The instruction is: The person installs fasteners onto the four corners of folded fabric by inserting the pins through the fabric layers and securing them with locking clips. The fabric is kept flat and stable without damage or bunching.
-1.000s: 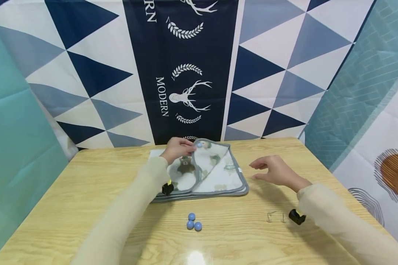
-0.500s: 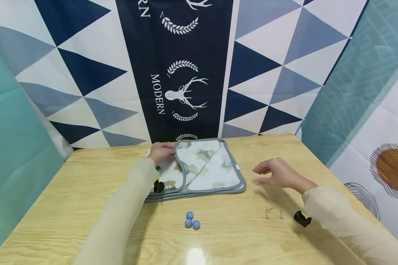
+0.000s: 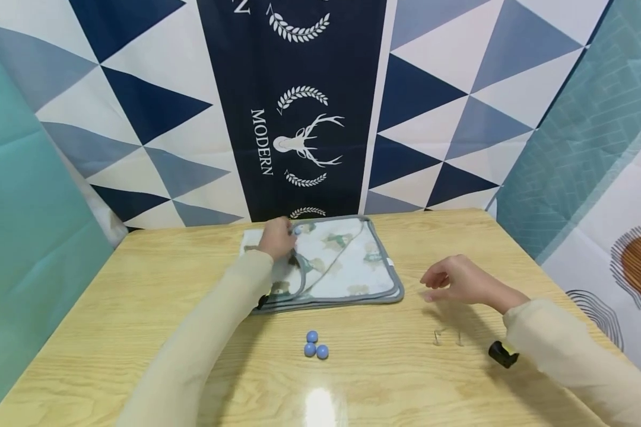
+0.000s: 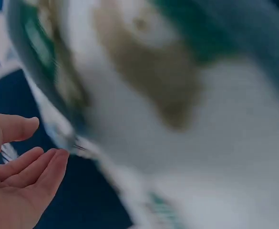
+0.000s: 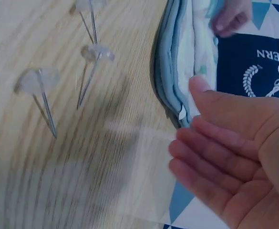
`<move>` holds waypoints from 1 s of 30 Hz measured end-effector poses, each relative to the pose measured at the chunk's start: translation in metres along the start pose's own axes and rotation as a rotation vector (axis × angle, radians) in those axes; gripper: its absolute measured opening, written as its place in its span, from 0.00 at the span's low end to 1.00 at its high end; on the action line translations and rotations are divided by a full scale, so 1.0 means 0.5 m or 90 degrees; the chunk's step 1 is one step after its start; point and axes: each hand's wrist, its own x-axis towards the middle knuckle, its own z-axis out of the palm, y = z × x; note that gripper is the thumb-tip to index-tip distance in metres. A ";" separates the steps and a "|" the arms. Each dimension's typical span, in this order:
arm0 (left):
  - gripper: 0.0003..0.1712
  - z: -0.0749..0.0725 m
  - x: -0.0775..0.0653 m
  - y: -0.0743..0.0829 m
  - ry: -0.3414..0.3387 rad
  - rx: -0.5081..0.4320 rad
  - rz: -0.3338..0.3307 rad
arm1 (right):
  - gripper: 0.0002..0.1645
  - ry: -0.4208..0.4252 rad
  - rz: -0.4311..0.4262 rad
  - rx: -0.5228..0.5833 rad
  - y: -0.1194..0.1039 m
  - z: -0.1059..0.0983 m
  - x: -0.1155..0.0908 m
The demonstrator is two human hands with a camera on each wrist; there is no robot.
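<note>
A folded white cloth [image 3: 347,255] with a bear print and grey edging lies at the back of the table. My left hand [image 3: 275,238] is at its far left, beside the flap corner that bears a small round blue piece [image 3: 297,230]. In the left wrist view the thumb [image 4: 22,126] stands apart from the straight fingers [image 4: 46,174], whose tips are at the cloth's edge; contact is unclear. To the right of the cloth hovers my right hand [image 3: 456,280], relaxed and holding nothing. Below it stand clear-headed pins [image 5: 40,81] with metal stems.
Three blue balls [image 3: 310,349] sit together on the wooden table [image 3: 374,379] in front of the cloth. Patterned fabric [image 3: 310,142] hangs behind the table's back edge. Teal fabric [image 3: 32,237] covers the left side.
My left hand has drawn the flap corner leftward and then let go of it, thumb and fingers now parted. The right hand has drifted slightly to the right.
</note>
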 end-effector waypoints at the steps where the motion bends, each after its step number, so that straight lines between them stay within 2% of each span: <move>1: 0.11 0.001 -0.002 0.020 -0.001 0.028 0.037 | 0.14 -0.007 0.002 -0.001 -0.002 -0.001 -0.004; 3: 0.10 0.005 -0.009 0.065 -0.016 0.064 0.097 | 0.12 -0.022 0.005 -0.005 -0.008 -0.001 -0.011; 8: 0.14 0.042 -0.038 0.173 -0.104 0.104 0.245 | 0.08 -0.051 0.018 0.002 -0.033 0.009 -0.032; 11: 0.13 0.074 -0.065 0.218 -0.151 0.135 0.335 | 0.08 -0.068 0.031 0.017 -0.051 0.017 -0.044; 14: 0.12 0.105 -0.086 0.246 -0.186 0.168 0.394 | 0.09 -0.077 0.040 0.031 -0.068 0.023 -0.056; 18: 0.12 0.136 -0.098 0.264 -0.224 0.208 0.425 | 0.11 -0.076 0.025 0.043 -0.083 0.026 -0.068; 25: 0.05 0.171 -0.104 0.265 -0.239 0.267 0.447 | 0.11 -0.069 -0.014 0.025 -0.086 0.050 -0.081; 30: 0.19 0.185 -0.104 0.263 -0.230 0.260 0.457 | 0.12 -0.078 -0.016 0.038 -0.085 0.060 -0.078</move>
